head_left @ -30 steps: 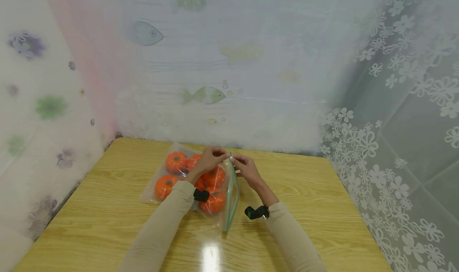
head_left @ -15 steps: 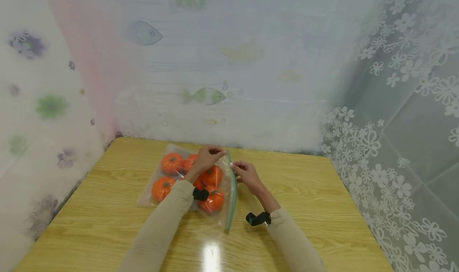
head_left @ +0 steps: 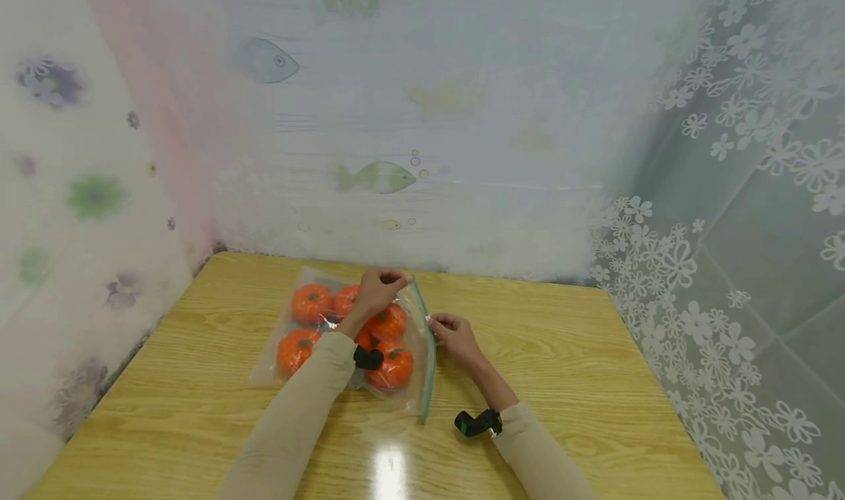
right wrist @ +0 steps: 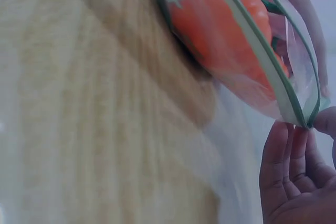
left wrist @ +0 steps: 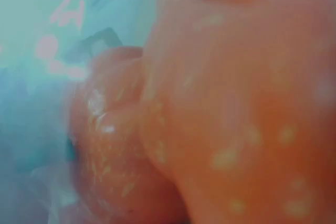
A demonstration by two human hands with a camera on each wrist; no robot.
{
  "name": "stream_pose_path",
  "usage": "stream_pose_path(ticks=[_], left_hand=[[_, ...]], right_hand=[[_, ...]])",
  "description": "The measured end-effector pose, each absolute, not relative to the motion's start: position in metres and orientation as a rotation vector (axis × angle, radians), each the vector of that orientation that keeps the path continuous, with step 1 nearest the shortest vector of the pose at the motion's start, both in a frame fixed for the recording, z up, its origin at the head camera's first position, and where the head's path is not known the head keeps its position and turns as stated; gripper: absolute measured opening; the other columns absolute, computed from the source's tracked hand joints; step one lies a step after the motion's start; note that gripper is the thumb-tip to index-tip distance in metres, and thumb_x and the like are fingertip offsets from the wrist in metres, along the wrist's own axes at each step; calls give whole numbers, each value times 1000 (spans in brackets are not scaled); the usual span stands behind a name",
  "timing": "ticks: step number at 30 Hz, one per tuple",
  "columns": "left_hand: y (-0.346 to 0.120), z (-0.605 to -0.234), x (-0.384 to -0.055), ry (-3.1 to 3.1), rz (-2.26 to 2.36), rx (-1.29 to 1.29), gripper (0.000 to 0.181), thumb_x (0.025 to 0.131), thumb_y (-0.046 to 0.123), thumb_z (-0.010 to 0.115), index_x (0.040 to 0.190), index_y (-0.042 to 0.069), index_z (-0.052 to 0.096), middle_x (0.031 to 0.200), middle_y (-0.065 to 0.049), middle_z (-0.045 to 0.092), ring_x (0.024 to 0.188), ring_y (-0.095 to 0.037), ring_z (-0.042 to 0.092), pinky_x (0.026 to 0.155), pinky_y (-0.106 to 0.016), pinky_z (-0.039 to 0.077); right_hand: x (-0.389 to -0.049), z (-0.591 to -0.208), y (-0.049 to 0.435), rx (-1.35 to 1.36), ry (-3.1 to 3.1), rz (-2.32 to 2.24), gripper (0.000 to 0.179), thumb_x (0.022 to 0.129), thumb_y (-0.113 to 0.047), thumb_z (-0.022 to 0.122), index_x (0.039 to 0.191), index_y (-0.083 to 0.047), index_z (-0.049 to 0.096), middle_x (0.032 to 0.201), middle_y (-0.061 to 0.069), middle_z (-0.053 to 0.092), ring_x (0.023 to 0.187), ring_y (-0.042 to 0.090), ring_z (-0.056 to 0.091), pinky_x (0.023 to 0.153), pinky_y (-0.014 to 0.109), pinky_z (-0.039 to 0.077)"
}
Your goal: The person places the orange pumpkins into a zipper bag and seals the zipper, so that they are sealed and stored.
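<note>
A clear zip bag (head_left: 269,362) lies on the table with several orange toy pumpkins (head_left: 312,303) inside, their stems green. Its green zip strip (head_left: 430,372) runs down the right side. At the strip's far end, my left hand (head_left: 379,289) pinches the bag's corner. Farther down the strip, my right hand (head_left: 457,337) pinches the small white slider (head_left: 428,320). Thumb and fingers of the right hand (right wrist: 294,177) meet at the green edges in the right wrist view, where the edges stand apart beyond the pinch. Blurred pumpkins (left wrist: 231,103) fill the left wrist view, hiding the left hand.
The wooden table (head_left: 561,353) backs onto a wall (head_left: 515,155) with fish drawings. Side walls with flower prints (head_left: 693,317) flank it. A black camera (head_left: 477,423) sits on the right wrist, another (head_left: 368,357) on the left.
My right hand has slid toward me along the zip strip with the slider, away from the left hand. The left hand and bag have shifted slightly left. The strip's edges have come together.
</note>
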State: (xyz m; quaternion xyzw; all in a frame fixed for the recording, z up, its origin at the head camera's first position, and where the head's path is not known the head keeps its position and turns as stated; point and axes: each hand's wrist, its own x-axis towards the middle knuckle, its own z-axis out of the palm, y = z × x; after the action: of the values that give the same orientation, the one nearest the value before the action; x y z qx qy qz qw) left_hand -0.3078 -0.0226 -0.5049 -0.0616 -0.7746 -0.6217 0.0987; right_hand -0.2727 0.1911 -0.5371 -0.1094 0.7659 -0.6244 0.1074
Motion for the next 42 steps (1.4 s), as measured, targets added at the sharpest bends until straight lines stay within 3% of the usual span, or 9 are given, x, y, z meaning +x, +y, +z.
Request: stream_pose_path(ticks=[5,11,15,21,28,37,42], left_hand=[[-23,-506,-308,-2267,-1822,-167,18,97,17,72,98,0,78,95,-15,72,82,-22,63,72,-30,52],[-22,-506,-308,-2256,-1807,-142,18,96,16,72,97,-1,77,91,-13,70,74,-18,61,65,-28,51],[-21,-505,-307,-2247,-1819,-117,19,97,17,72,96,-1,77,91,-14,70,72,-18,60,66,-29,51],[-18,-501,-309,-2247,-1831,-118,20,98,20,71,99,1,77,97,-14,71,85,-22,63,75,-31,53],[-17,-500,-310,-2227,-1849,-62,20,99,20,70,99,1,77,98,-15,69,82,-21,59,69,-30,49],[-21,-499,-314,-2234,-1826,-41,22,100,21,68,101,0,75,98,-19,67,79,-20,57,65,-29,48],[-22,-499,-318,-2230,-1828,-35,23,100,22,68,102,0,75,98,-17,67,78,-20,58,65,-29,49]], right_hand=[[-265,-544,196,-281,2270,-1818,33,104,-19,59,121,8,66,99,10,72,79,9,66,70,29,59],[-252,-543,198,-220,2187,-1859,31,104,-18,58,119,8,65,87,3,69,72,10,66,60,27,59],[-242,-542,200,-233,2203,-1859,31,104,-17,57,116,11,64,85,2,69,74,9,64,62,26,59],[-229,-543,203,-206,2229,-1857,32,105,-18,57,116,12,63,86,3,68,75,7,63,63,23,57],[-213,-544,205,-121,2154,-1871,31,104,-19,58,114,9,62,79,-2,62,72,9,60,59,23,55],[-195,-542,206,-72,2037,-1920,31,104,-17,56,115,12,62,84,1,64,77,8,63,63,23,58],[-188,-542,207,-74,1972,-1923,23,103,-16,56,103,6,64,83,0,63,75,7,63,64,22,58]])
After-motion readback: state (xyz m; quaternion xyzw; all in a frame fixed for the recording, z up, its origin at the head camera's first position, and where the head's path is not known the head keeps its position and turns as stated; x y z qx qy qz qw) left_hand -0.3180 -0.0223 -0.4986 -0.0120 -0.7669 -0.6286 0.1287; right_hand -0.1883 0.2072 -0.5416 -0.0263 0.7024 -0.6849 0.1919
